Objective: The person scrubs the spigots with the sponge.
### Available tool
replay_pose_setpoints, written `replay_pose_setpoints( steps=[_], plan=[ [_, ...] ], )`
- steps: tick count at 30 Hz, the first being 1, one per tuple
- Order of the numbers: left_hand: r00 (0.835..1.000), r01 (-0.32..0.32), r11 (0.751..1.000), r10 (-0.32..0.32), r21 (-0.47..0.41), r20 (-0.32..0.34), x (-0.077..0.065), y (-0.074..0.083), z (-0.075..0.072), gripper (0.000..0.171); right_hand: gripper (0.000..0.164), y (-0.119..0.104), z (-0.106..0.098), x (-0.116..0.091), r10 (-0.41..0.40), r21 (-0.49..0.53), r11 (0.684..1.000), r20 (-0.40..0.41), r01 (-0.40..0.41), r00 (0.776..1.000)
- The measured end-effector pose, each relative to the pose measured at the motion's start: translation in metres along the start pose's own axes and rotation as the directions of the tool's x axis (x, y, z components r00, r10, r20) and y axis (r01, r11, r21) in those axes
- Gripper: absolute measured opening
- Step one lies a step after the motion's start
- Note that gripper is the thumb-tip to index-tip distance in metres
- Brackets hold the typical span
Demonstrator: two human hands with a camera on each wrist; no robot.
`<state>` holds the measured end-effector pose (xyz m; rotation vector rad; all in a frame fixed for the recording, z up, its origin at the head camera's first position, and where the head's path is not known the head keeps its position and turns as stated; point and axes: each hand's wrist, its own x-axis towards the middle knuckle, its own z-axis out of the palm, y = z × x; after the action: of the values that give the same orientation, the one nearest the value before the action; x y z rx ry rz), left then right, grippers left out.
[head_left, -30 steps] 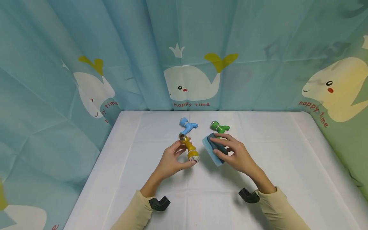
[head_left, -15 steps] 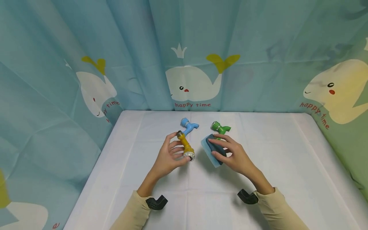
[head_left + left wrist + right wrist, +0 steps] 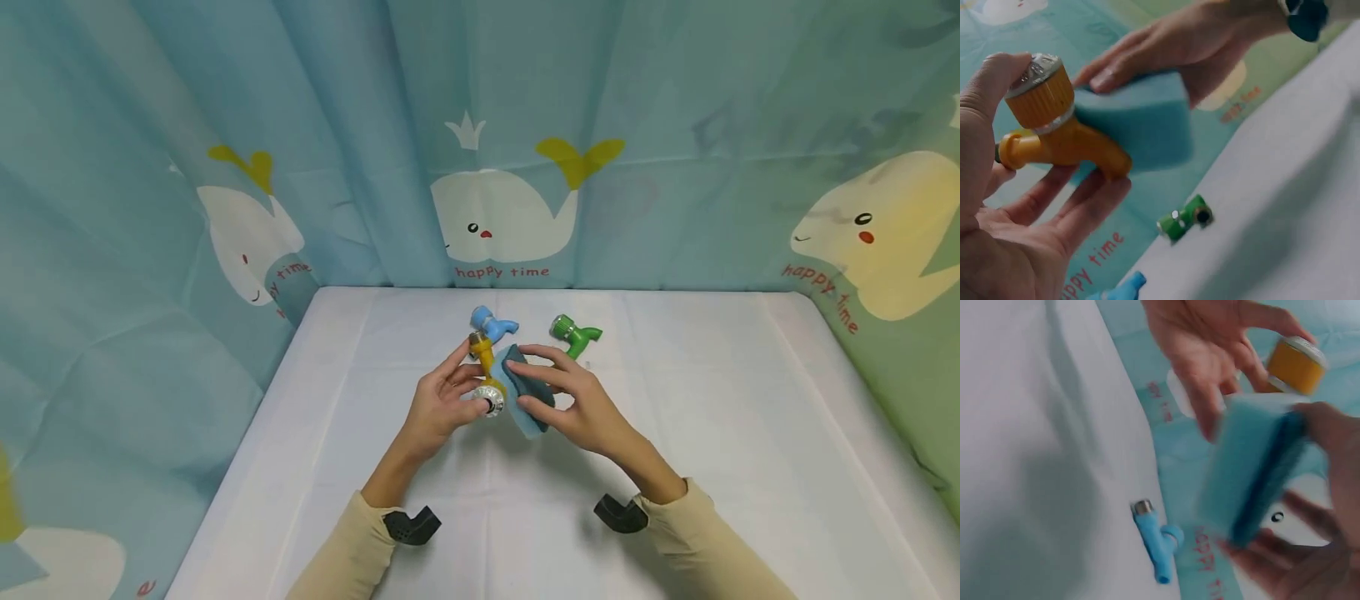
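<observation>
My left hand (image 3: 437, 408) holds a yellow faucet (image 3: 1063, 137), thumb on its silver-topped knob and fingertips under the spout. In the head view the faucet's threaded end points away from me. My right hand (image 3: 581, 408) grips a sponge (image 3: 527, 392), light blue on one face and dark blue on the other. The light face lies right against the faucet in the head view. In the right wrist view the sponge (image 3: 1250, 469) is blurred and hides part of the yellow faucet (image 3: 1296, 365). Both things are held above the white table.
A blue faucet (image 3: 492, 324) lies toward the back of the white table (image 3: 712, 400), just beyond my left hand. Right of it lies a green faucet (image 3: 576, 334). A whale-printed curtain (image 3: 660, 225) rises along the table's back and sides.
My right hand has moved left with the sponge, from a gap beside the yellow faucet up to it. My left hand has turned the faucet so its knob faces me more.
</observation>
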<state>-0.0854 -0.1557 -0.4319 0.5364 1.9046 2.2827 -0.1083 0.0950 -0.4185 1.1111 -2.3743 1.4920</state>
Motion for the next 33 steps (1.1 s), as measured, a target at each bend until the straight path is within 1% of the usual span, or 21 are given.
replay_pose_setpoints(
  steps=[1,3,5,7,8,9,11,13,14,16,18,20,22,24,25,27,29,31,32,33],
  plan=[
    [1.0,0.005,1.0,-0.005,0.011,0.003,0.0,0.0,-0.001,0.099,0.047,0.001,-0.002,0.001,-0.004,-0.04,0.999,0.002,0.004,1.0],
    [1.0,0.019,0.999,-0.02,0.048,0.019,0.0,0.0,-0.001,0.097,0.048,0.002,-0.007,0.003,-0.024,-0.077,0.997,-0.007,0.023,1.0],
    [0.998,0.029,0.995,-0.033,0.098,0.044,0.001,0.0,-0.002,0.094,0.048,0.0,-0.011,0.006,-0.078,-0.103,0.992,-0.01,0.077,0.997],
    [0.997,0.039,0.991,-0.048,0.13,0.062,0.002,0.002,-0.004,0.091,0.048,-0.002,-0.012,0.009,-0.142,-0.148,0.979,0.013,0.143,0.99],
    [0.996,0.053,0.989,-0.063,0.139,0.066,0.003,0.004,-0.004,0.091,0.048,-0.003,-0.012,0.01,-0.177,-0.186,0.966,0.036,0.18,0.984],
    [0.995,0.068,0.987,-0.079,0.147,0.069,0.003,0.005,-0.005,0.09,0.048,-0.004,-0.012,0.011,-0.213,-0.235,0.946,0.062,0.222,0.975],
    [0.989,0.121,0.981,-0.132,0.152,0.068,0.004,0.008,-0.006,0.089,0.049,-0.004,-0.011,0.011,-0.261,-0.354,0.891,0.112,0.284,0.959],
    [0.979,0.188,0.974,-0.197,0.13,0.06,0.005,0.01,-0.007,0.088,0.052,-0.003,-0.01,0.01,-0.28,-0.458,0.834,0.129,0.307,0.951],
    [0.972,0.221,0.969,-0.229,0.114,0.058,0.006,0.01,-0.008,0.087,0.054,-0.002,-0.01,0.01,-0.283,-0.485,0.819,0.124,0.307,0.951],
    [0.961,0.267,0.961,-0.271,0.078,0.053,0.008,0.01,-0.008,0.086,0.057,-0.001,-0.011,0.009,-0.286,-0.506,0.808,0.11,0.301,0.952],
    [0.958,0.277,0.96,-0.279,0.049,0.06,0.01,0.009,-0.007,0.086,0.059,0.001,-0.011,0.008,-0.29,-0.492,0.817,0.101,0.301,0.952],
    [0.961,0.265,0.964,-0.267,0.037,0.078,0.01,0.009,-0.007,0.087,0.059,0.003,-0.011,0.007,-0.296,-0.469,0.828,0.103,0.309,0.95],
    [0.963,0.249,0.967,-0.253,0.052,0.09,0.011,0.008,-0.007,0.088,0.06,0.006,-0.013,0.008,-0.299,-0.477,0.82,0.114,0.316,0.948],
    [0.967,0.232,0.97,-0.237,0.068,0.093,0.011,0.008,-0.007,0.089,0.059,0.01,-0.016,0.009,-0.3,-0.502,0.808,0.097,0.307,0.949],
    [0.969,0.222,0.972,-0.229,0.081,0.089,0.01,0.008,-0.007,0.089,0.059,0.012,-0.018,0.01,-0.298,-0.499,0.815,0.077,0.296,0.951],
    [0.974,0.197,0.969,-0.211,0.148,0.081,0.01,0.008,-0.006,0.089,0.058,0.013,-0.023,0.014,-0.285,-0.445,0.856,0.019,0.263,0.958],
    [0.979,0.158,0.958,-0.183,0.238,0.087,0.01,0.01,-0.004,0.09,0.055,0.013,-0.029,0.018,-0.256,-0.334,0.913,-0.02,0.235,0.966],
    [0.982,0.11,0.938,-0.154,0.329,0.11,0.009,0.01,-0.001,0.09,0.052,0.011,-0.034,0.022,-0.212,-0.21,0.955,0.014,0.21,0.977],
    [0.983,0.086,0.921,-0.141,0.38,0.121,0.009,0.011,0.0,0.09,0.05,0.009,-0.037,0.023,-0.187,-0.172,0.966,0.051,0.193,0.981],
    [0.983,0.063,0.905,-0.129,0.42,0.131,0.009,0.011,0.0,0.089,0.048,0.009,-0.04,0.025,-0.165,-0.158,0.971,0.096,0.178,0.982]
  ],
)
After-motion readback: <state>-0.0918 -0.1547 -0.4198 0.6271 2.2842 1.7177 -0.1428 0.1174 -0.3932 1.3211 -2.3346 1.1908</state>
